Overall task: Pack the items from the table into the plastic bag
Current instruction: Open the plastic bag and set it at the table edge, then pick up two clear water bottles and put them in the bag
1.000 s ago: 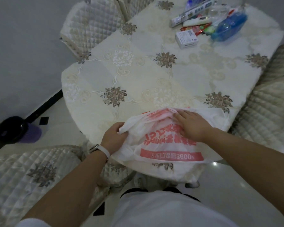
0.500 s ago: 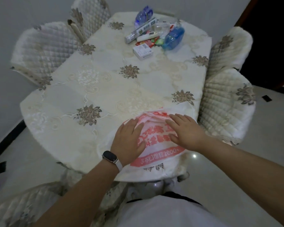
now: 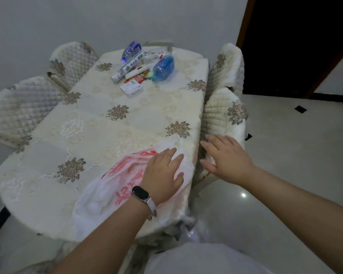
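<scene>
One plastic bag [image 3: 107, 186] lay flat at the table's [image 3: 48, 155] near right edge, long axis running from the near edge up toward the right, nothing visibly in it. The left hand [image 3: 162, 175] pressed on it, fingers spread — no grasp. The right hand [image 3: 226, 157] hovered open off the edge, by a chair [image 3: 222, 115]. At the far end: two blue bottles [image 3: 163, 69], one white box [image 3: 131, 89], one long carton [image 3: 127, 67] — smaller items unclear.

One plastic bag [image 3: 115, 186], four chairs [image 3: 225, 113], two blue bottles [image 3: 163, 67].
</scene>
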